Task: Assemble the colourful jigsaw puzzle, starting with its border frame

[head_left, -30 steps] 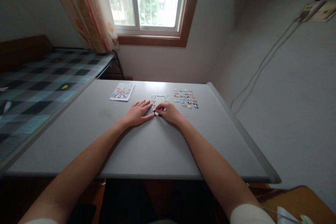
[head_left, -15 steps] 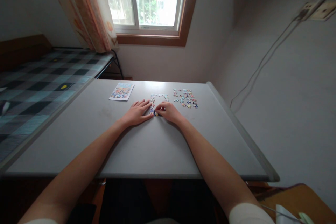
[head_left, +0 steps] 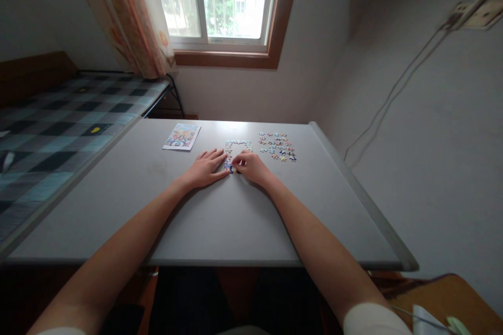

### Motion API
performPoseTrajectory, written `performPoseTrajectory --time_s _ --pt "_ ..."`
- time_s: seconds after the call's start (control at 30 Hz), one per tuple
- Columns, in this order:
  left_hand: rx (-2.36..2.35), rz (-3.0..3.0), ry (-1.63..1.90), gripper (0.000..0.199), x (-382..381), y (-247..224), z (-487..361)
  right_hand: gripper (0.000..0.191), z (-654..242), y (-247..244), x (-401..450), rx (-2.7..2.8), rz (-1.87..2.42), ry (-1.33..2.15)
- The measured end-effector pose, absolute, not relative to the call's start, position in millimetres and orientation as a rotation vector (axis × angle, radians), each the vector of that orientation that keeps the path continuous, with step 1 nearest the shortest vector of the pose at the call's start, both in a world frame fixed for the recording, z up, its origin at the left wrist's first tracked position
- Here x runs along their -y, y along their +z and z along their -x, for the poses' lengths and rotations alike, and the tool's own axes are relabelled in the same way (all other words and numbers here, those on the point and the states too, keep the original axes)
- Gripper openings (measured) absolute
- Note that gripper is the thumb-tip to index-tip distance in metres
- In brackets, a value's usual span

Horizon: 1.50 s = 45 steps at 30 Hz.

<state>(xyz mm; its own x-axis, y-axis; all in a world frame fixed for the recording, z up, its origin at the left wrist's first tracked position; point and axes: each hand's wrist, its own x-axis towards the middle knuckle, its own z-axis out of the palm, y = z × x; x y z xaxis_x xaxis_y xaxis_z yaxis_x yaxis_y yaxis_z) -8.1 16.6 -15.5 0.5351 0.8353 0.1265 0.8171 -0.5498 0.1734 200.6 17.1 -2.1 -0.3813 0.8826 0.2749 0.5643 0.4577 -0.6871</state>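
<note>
A partly joined jigsaw puzzle forms a frame of small pieces around a bare middle on the grey-white table. My left hand lies flat at its left side, fingers spread, the fingertips touching its left edge. Over its lower part is my right hand, thumb and index finger pinched together at the lower left inside corner. Whatever lies between those fingertips is too small to make out. Several loose puzzle pieces are spread to the right of the frame. A printed picture card lies to the left.
The table has a raised rim along its right side. Behind it are a window and an orange curtain. A bed with checked cloth stands at the left, a brown chair at the lower right.
My right fingertips have shifted very slightly at the lower left of the puzzle frame. My left hand has stayed in place.
</note>
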Motion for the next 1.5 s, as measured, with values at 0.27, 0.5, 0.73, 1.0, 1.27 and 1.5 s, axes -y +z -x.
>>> performPoseTrajectory --time_s 0.27,0.5,0.73,1.0,1.27,1.5 --pt "-1.438 -2.666 0.302 0.07 -17.4 -15.9 8.4 0.014 -197.1 -8.4 -18.0 2.224 1.198 0.506" --pt "-1.443 -2.665 0.294 0.071 -17.6 -16.1 9.3 0.016 -194.9 -3.9 -18.1 2.285 1.337 0.395" --pt "-1.44 -2.663 0.278 0.07 -16.0 -11.8 8.7 0.013 -210.4 0.9 -25.9 2.059 1.365 0.448" --pt "-1.441 -2.659 0.277 0.072 -16.7 -13.5 8.3 0.004 -207.3 -2.6 -22.0 2.115 1.463 0.408" --pt "-1.44 -2.652 0.27 0.071 -15.3 -10.9 7.8 0.015 -215.0 -8.1 -28.6 1.901 1.566 0.474" --pt "-1.445 -2.651 0.279 0.069 -14.2 -9.0 6.3 0.017 -214.4 -9.4 -24.5 2.014 1.597 0.377"
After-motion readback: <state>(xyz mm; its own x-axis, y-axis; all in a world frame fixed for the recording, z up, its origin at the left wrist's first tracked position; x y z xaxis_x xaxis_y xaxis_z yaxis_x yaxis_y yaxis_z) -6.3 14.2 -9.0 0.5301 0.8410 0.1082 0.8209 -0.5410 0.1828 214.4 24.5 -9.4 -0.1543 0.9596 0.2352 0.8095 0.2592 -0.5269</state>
